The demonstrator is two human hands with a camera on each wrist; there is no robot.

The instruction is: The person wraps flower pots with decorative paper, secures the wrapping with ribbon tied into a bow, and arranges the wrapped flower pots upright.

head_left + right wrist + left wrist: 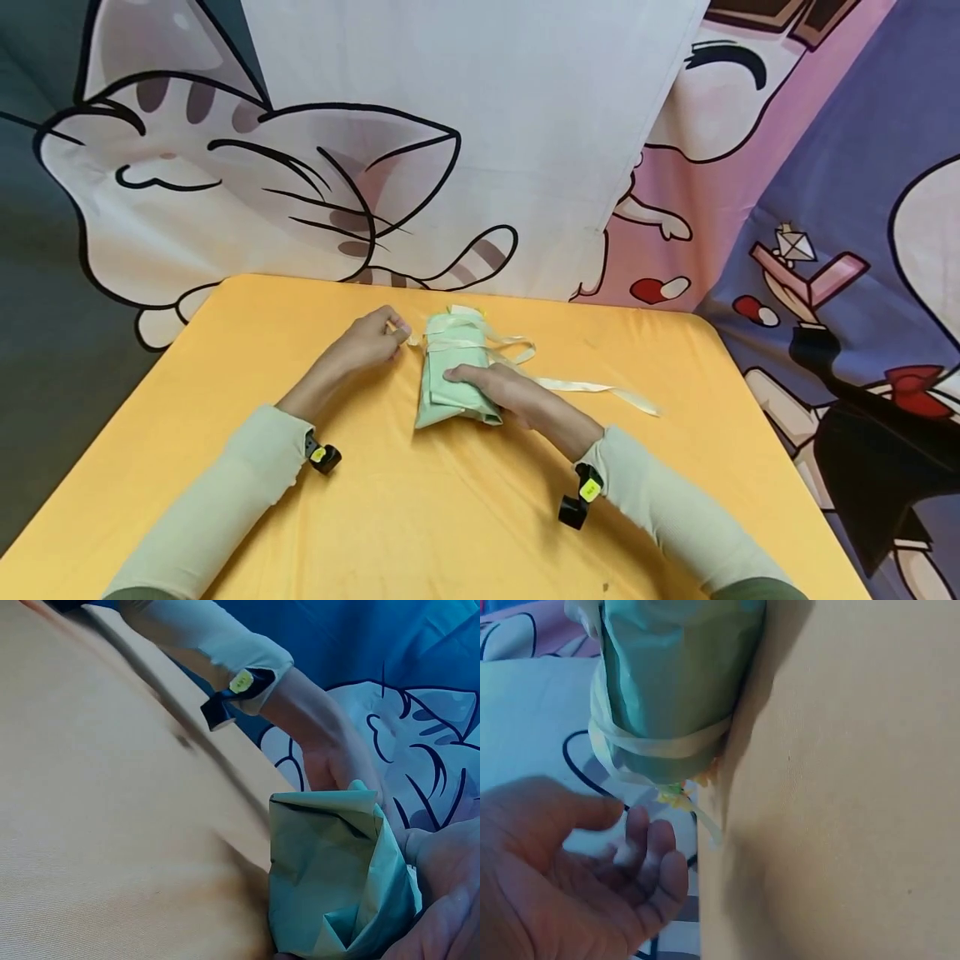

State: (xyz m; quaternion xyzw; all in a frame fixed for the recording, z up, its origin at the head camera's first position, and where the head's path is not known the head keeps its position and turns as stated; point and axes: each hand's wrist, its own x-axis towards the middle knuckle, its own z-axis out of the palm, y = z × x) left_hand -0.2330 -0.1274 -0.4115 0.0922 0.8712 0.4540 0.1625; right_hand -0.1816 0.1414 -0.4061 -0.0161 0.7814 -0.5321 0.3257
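Observation:
A packet wrapped in pale green paper (450, 362) lies on the table, a cream ribbon (664, 742) wound about its far part. My right hand (498, 385) grips the packet from its right side, thumb on top. In the right wrist view, the folded near end of the paper (322, 870) faces the camera beside that hand (442, 889). My left hand (372, 335) is just left of the packet's far end, fingers loosely bent. The left wrist view shows this hand (592, 870) with nothing between thumb and fingers, close to a short ribbon end (711, 825).
Loose ribbon (585, 386) trails to the right over the yellow tablecloth (360, 517). Small yellow bits (675, 796) poke out at the packet's far end. A cloth backdrop with a cartoon cat (187, 217) hangs behind the table, and another printed cloth (840, 208) hangs at the right.

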